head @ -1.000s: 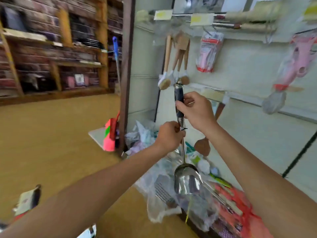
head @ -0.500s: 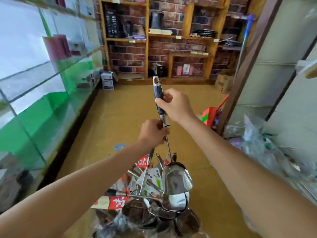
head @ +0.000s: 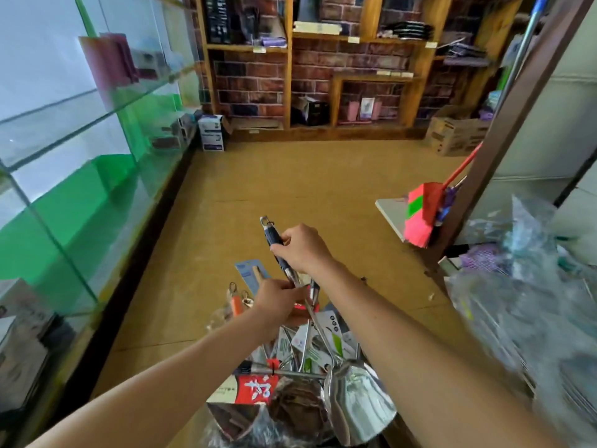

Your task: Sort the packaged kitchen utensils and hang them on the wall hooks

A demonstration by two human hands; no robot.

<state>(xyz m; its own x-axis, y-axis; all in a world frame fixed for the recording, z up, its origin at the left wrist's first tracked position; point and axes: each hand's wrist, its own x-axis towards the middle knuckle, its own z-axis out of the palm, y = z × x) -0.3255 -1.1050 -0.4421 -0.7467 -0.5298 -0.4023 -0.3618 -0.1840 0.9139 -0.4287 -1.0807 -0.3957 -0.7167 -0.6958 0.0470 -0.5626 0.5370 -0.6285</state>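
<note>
- Scoop (head: 358, 405): polished steel, curved shovel-shaped blade, thin shaft, dark ribbed handle; held tilted over the pile.
- Pile (head: 284, 357): carded steel utensils in glossy wrap, on the tan floor (head: 290, 176).
- Left hand (head: 277, 300): fingers curled, pinching the shaft.
- Right hand (head: 302, 250): fingers wrapped round the handle.
- Far: pink-green broom (head: 420, 218); wooden shelves (head: 323, 43), brick-backed.

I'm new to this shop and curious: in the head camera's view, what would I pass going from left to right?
glass display case → white box → steel spatula → pink-and-green broom → heap of plastic bags
</note>
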